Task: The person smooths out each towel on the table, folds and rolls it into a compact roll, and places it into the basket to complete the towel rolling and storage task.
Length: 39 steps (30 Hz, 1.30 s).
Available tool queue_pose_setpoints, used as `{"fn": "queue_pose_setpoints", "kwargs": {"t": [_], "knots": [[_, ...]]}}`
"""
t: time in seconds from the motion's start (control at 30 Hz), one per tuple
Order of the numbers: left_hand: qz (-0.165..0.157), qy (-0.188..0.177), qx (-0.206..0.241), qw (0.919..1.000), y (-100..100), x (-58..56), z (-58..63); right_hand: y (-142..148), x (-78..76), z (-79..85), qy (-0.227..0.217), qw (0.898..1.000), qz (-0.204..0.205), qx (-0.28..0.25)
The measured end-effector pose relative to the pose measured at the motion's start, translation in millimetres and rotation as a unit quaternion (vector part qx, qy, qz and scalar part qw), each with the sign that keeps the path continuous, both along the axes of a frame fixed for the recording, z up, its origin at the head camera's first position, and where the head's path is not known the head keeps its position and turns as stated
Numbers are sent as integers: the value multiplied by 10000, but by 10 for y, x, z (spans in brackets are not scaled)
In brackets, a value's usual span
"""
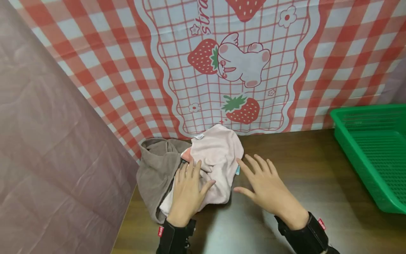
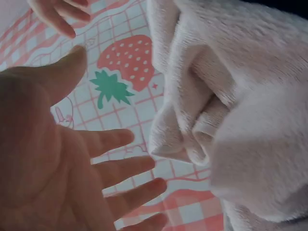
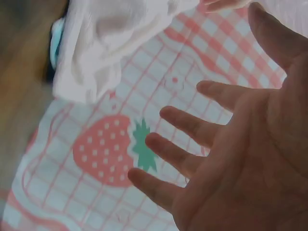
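Observation:
A crumpled pale pink fleecy cloth [image 1: 219, 151] lies on the table, partly over a grey-brown cloth [image 1: 158, 173] on its left. A small white tag shows at the pink cloth's upper edge. My left hand [image 1: 187, 190] is above the pink cloth's lower left part with fingers extended; the left wrist view shows the palm [image 2: 38, 159] apart from the fleece. To the right of the pink cloth, my right hand [image 1: 266, 187] hovers with fingers spread. Nothing is in its palm [image 3: 250, 159] in the right wrist view.
A green plastic basket [image 1: 355, 151] stands on the right of the brown wooden table [image 1: 304, 151]. Behind hangs a red-and-white checked cloth [image 1: 127, 70] with strawberry prints. A plain pinkish sheet [image 1: 57, 141] closes off the left side.

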<state>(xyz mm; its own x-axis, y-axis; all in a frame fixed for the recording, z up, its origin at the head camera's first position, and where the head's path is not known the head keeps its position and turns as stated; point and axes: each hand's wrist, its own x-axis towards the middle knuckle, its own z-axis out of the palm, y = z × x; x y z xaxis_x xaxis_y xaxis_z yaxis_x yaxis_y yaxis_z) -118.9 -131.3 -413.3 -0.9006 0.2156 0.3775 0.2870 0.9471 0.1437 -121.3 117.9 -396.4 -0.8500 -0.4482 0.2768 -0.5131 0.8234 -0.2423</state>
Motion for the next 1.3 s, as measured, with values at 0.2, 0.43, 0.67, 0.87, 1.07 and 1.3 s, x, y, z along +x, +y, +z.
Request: {"fn": "queue_pose_setpoints", "kwargs": {"t": [0.2, 0.43, 0.67, 0.87, 1.07, 1.3], "knots": [[2, -526, -123, 9985, -114, -7, -81, -337, -52, -72, 185, 9987, 463, -40], [-42, -895, -21, 9960, -134, -62, -168, -595, -115, -157, 16, 9969, 782, -31], [-1, -570, -390, 9976, -145, -132, -268, -699, -192, -308, -37, 9958, 912, 74], [139, -433, -644, 9969, -170, -183, -364, -753, -249, -427, 240, 9949, 968, 134], [173, -184, -779, 9966, -181, -223, -434, -760, -250, -487, 470, 9951, 867, 76], [63, 117, -272, 9995, -186, -283, -471, -788, -250, -488, 442, 9953, 859, -14]]}}
